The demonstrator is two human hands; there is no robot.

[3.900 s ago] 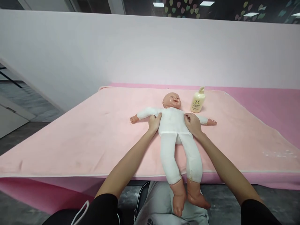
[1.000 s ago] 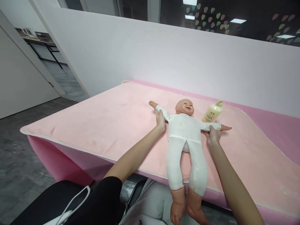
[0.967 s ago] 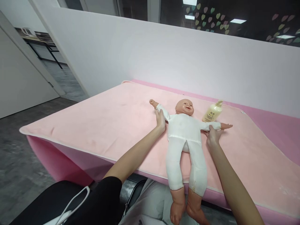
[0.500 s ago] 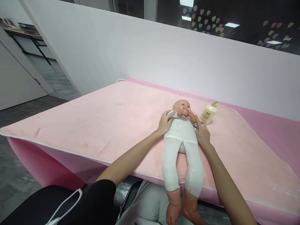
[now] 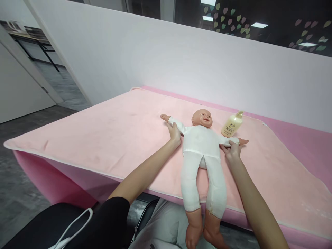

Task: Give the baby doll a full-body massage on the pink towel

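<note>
Currently, baby doll [image 5: 201, 140]: laid face up between both hands, its long axis directed from the head [image 5: 201, 118], set away from the person, to the feet [image 5: 194, 228], which are carried past the near bench edge above the grey trousers [image 5: 163, 221].
Left hand [image 5: 174, 134]: closed around the doll's white-sleeved arm on that side; some fingers are hidden.
Right hand [image 5: 233, 152]: the doll's other arm is gripped, with the thumb placed over the sleeve.
Nearer hand: both are in contact; the doll's trunk appears to be more closely flanked by the left.
Doll's arms: spread outward, away from the trunk.
Pump bottle [image 5: 231, 125]: stood beside the doll's head, just beyond the right-held arm; whether they touch cannot be told.
Pink blanket [image 5: 109, 138]: spread beneath the doll, over the pink-covered bench [image 5: 313, 145].
White wall [image 5: 207, 69]: set beyond the doll's head, topped by dark glass with heart stickers [image 5: 230, 21].
</note>
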